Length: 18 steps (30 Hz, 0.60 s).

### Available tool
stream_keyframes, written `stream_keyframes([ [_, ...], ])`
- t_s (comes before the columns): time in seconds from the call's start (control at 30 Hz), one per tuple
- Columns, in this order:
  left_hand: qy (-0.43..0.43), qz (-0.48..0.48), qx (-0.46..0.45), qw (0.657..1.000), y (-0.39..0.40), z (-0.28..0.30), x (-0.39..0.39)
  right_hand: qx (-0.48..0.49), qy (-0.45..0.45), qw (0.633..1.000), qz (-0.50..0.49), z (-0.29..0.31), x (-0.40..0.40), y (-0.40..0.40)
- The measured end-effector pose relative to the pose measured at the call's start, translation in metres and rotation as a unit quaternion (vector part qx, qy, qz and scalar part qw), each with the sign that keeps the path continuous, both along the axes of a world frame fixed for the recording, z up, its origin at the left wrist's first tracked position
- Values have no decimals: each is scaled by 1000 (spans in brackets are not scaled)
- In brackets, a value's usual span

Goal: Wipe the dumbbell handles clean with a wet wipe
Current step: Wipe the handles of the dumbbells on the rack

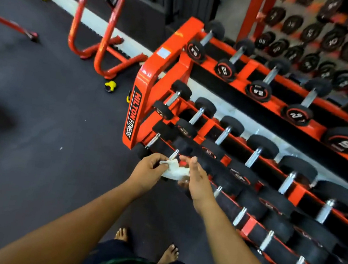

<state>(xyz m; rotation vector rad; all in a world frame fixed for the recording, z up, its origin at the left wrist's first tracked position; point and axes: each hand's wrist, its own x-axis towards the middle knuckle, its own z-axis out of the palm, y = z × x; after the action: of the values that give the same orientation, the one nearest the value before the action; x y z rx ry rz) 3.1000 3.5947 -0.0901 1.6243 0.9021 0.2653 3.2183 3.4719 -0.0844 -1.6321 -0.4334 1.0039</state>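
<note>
Both hands were held in front of the lowest tier of the orange dumbbell rack (143, 97), near its left end. The left hand (146, 172) pinched one end of the wet wipe (175, 171) between thumb and curled fingers; the right hand (193, 178) took the other end, though whether its fingers closed round the wipe or only pressed against it could not be told. The wipe sat bunched between them, just in front of a chrome dumbbell handle (174, 154) on that bottom tier, seemingly not yet wrapped around it.

To do this step well, the wipe probably wanted opening out flat first, then folding round the handle so a twist and a slide would cover the full knurled length between the two black heads.

The rack stood on a dark rubber floor (47, 138), three tiers of black dumbbells (298, 114) sloping away to the right. Behind it a mirror repeated more weights. Orange steel frames (105, 42) and a small yellow kettlebell (110, 85) stood off to the left. The person stood barefoot at the rack's front edge.
</note>
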Motion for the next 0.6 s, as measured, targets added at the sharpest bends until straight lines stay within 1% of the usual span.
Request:
stream_keyframes([
  [0.1,-29,16,27,999,7,13,-6,-15,-69,997,15,20,-7,2],
  [0.27,-96,49,-12,994,14,25,-21,2,-112,994,10,34,-31,8],
  [0.37,-94,39,-3,995,20,26,-35,-38,-197,977,68,34,-49,14],
  [0.43,-90,30,13,995,25,27,-44,-39,-244,967,56,34,-59,22],
  [0.5,-87,27,26,996,31,29,-51,-22,-244,969,33,41,-70,30],
  [0.6,-94,28,45,994,41,26,-60,-8,-196,980,30,52,-84,39],
])
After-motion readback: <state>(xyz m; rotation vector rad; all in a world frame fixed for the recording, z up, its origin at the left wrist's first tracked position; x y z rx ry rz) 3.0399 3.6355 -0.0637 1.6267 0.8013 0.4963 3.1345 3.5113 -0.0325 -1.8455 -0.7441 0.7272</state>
